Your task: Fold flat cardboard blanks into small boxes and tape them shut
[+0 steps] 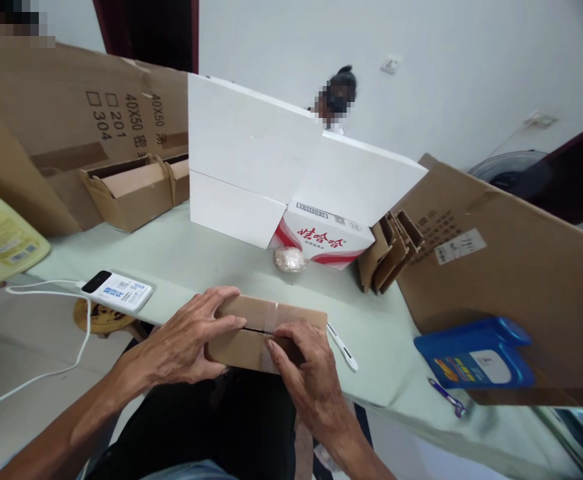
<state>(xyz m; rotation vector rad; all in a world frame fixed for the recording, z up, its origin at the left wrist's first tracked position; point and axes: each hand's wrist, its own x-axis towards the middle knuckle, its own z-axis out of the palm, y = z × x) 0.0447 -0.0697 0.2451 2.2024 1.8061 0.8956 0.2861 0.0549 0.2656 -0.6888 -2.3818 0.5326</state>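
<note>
A small brown cardboard box [236, 347] rests at the table's front edge in front of me, with a dark slit between its top flaps. A strip of clear tape [270, 313] runs across its top. My left hand [194, 340] grips the box's left end, thumb on the top by the slit. On the right part of the top, my right hand [308, 363] has its thumb and curled fingers pressed at the slit and tape. Whether those fingertips pinch the tape or a flap edge I cannot tell. Beside the box's right end lies a white slim utility knife [342, 348].
On the pale green table [211, 257] are a white power bank [117, 291] with a cable, a wrapped tape roll [290, 260], a red-and-white carton [326, 233], a blue bottle [476, 353] and a purple pen [447, 398]. White panels [256, 147] and cardboard sheets stand behind.
</note>
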